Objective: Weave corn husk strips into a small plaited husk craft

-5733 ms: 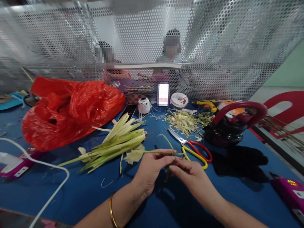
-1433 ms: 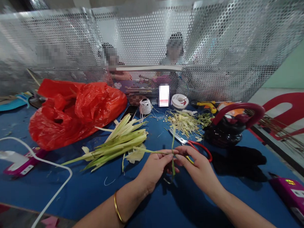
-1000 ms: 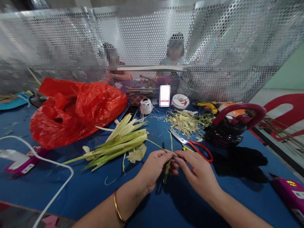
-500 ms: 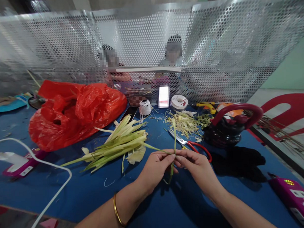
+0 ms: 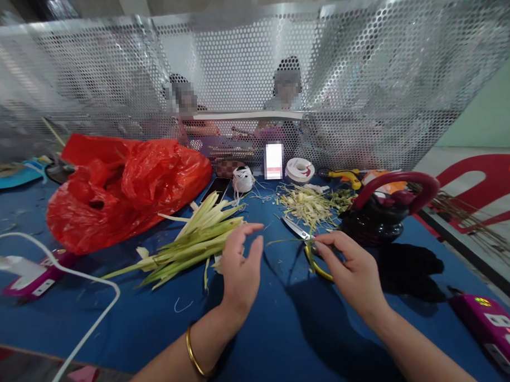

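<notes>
My left hand (image 5: 241,266), with a gold bangle on its wrist, is open at the right end of a pile of pale green husk strips (image 5: 185,246). Whether its fingers touch the pile I cannot tell. Thumb and fingers of my right hand (image 5: 352,265) pinch a thin green strip (image 5: 288,241), which sticks out to the left, with another part hanging below. Just behind that hand lie scissors (image 5: 296,228), blades pointing away to the left; the hand covers most of their handles.
A red plastic bag (image 5: 129,190) lies at the left, near a white cable (image 5: 96,324) and a purple power strip (image 5: 43,279). String ball (image 5: 243,180), tape roll (image 5: 299,170) and cut scraps (image 5: 308,203) are at the back. A dark red-handled pot (image 5: 373,220) stands right, before a perforated screen (image 5: 242,52).
My hands have come apart. The left has let go of the strip, opened and moved left to the husk pile; the right has shifted right, still pinching the strip.
</notes>
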`<state>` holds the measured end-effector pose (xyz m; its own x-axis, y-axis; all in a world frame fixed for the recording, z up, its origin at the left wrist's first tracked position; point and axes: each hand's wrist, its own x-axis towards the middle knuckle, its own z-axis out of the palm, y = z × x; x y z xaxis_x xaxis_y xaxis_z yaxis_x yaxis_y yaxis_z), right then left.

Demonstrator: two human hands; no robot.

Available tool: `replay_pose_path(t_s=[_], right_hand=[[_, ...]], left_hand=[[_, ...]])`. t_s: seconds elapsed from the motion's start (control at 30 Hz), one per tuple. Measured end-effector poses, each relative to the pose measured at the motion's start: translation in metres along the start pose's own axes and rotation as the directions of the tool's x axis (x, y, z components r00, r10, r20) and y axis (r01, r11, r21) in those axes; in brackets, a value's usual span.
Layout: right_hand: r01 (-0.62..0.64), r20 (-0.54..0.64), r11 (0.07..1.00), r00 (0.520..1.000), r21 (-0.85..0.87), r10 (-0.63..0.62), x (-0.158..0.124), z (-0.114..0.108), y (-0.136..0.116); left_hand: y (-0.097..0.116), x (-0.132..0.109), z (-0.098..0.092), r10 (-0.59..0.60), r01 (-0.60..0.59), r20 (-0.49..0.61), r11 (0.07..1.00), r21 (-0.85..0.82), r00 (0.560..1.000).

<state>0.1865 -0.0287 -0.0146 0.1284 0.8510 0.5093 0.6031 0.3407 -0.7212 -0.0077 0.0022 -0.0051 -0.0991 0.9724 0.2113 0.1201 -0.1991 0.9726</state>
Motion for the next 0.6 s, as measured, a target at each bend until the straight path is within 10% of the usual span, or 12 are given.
replay_pose_path(t_s=[0.17, 0.4, 0.6], right_hand=[[0.033, 0.14, 0.999, 0.989, 0.04, -0.038, -0.005, 0.007, -0.005], [0.068, 0.221, 0.992, 0.971, 0.11, -0.091, -0.005, 0.005, -0.01], [0.142, 0.243, 0.975, 0.953, 0.173, -0.182, -0.006, 0.007, -0.012]], left_hand=[[0.003, -0.01, 0.004, 0.125, -0.225, 0.346, 0.938, 0.264, 0.93], [0.002, -0.006, 0.002, 0.152, -0.229, 0.242, 0.916, 0.329, 0.958], [0.004, -0.011, 0.008, -0.179, 0.233, 0.558, 0.972, -0.025, 0.81]])
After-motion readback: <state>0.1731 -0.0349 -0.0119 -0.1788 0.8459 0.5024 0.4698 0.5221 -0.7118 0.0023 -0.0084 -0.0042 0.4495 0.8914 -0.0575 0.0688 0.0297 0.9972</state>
